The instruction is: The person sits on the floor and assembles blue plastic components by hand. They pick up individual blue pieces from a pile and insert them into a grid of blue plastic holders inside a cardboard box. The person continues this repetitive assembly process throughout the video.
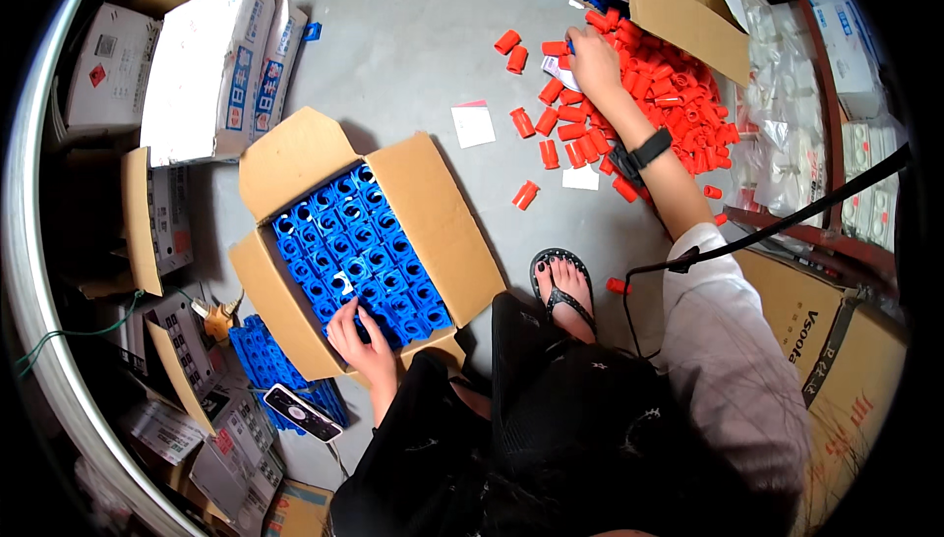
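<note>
left hand: fingers spread, pressing down on the blue square caps at the near edge of the open cardboard box; nothing gripped, palm-down contact only.
phone: lies on the floor just left of that hand, on a stack of blue trays.
blue caps: packed in a tight grid that fills the box; rows bend with the lens, so no exact count, several dozen.
sandalled foot: one, between box and pile; one stray red cap just beside it.
cable: dark lead crossing the right sleeve.
right hand: stretched far out, fingers curled at the near-left edge of the red cylinder caps; looks closed on something blue and white, can't tell what.
red caps: heap too dense to count; about a dozen loose ones scattered left of it.
paper slips: two on the floor, one near the box flap, one under the forearm.
risk 1: long reach, so the forearm may sweep more red caps off the heap.
risk 2: foot may crush the stray.
risk 3: cable may snag on the sleeve.
</note>
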A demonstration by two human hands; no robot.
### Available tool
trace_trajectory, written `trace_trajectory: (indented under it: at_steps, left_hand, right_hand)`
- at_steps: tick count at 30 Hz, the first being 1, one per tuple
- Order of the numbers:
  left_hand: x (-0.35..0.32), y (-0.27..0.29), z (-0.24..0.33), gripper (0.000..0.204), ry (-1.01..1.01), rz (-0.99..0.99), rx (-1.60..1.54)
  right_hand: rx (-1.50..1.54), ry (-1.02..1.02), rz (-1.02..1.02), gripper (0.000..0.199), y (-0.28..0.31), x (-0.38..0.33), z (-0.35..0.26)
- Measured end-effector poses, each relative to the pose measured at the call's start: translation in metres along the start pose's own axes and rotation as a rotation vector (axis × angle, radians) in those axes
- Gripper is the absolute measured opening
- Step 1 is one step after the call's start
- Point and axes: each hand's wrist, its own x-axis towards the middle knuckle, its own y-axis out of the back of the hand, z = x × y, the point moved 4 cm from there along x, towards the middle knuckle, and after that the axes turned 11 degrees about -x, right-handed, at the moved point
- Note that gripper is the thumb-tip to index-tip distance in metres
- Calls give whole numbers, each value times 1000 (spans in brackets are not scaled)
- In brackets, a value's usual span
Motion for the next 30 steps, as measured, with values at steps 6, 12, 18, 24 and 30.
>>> trace_trajectory:
  at_steps: [6, 12, 18, 24, 30]
  left_hand:
    - [35, 14, 26, 22, 109, -34, -213]
    - [37, -33, 57, 52, 552, -529, -1121]
    - [34, -33, 44, 44, 703, -537, -1205]
    - [33, -23, 17, 42, 694, -429, -1026]
    - [35, -25, 5, 42, 773, -388, -1006]
  right_hand:
    - [733, 98, -266, 30, 63, -62, -77]
    - [989, 804, -193, 21, 124, -140, -199]
    - [1103, 875, -363, 33, 125, -123, -241]
    - [1035, 650, -354, 27, 79, -9, -236]
    - [597, 526, -5, 44, -17, 113, -270]
